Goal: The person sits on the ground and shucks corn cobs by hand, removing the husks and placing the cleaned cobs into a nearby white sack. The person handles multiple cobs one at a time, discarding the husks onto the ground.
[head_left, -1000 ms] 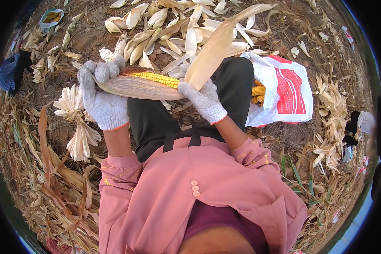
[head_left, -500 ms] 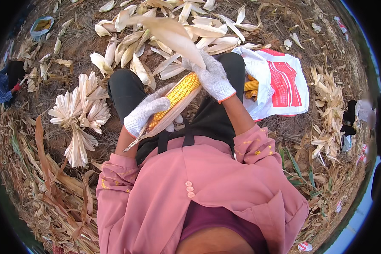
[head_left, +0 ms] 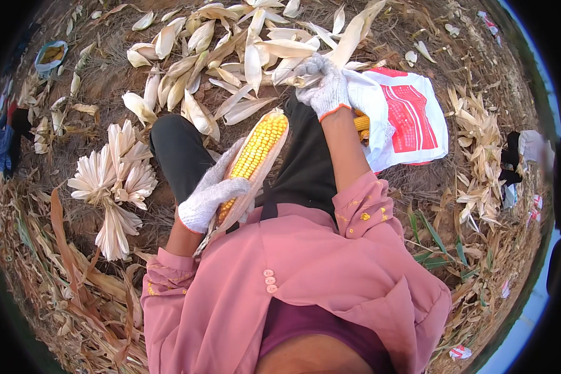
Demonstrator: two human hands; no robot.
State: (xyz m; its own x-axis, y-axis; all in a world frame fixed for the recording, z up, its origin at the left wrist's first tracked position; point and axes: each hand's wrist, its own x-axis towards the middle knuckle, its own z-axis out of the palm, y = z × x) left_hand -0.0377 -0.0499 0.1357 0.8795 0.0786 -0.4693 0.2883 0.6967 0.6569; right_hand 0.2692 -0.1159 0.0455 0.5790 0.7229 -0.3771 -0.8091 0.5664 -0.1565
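Note:
My left hand point(head_left: 209, 194), in a white knit glove, is wrapped round the lower part of an ear of corn point(head_left: 255, 153). The ear tilts up and to the right; yellow kernels show along its front, and pale husk still cups its side and base. Farther off, beside the bag, my gloved right hand point(head_left: 323, 84) is closed, fingers curled, on a peeled corn husk point(head_left: 357, 32) that sticks up and away from it. Part of that grip is hidden behind the fingers.
A white and red bag point(head_left: 425, 121) with husked ears of corn point(head_left: 361, 124) lies by my right knee. Loose husks point(head_left: 199, 68) cover the ground ahead. Bunched husks point(head_left: 115, 177) lie at left. A person point(head_left: 0, 140) is at the far left, near a filled sack point(head_left: 51, 57).
My right hand has moved away from the ear, forward and right, taking the husk with it. More kernels show at the tip. My left hand keeps its hold on the ear.

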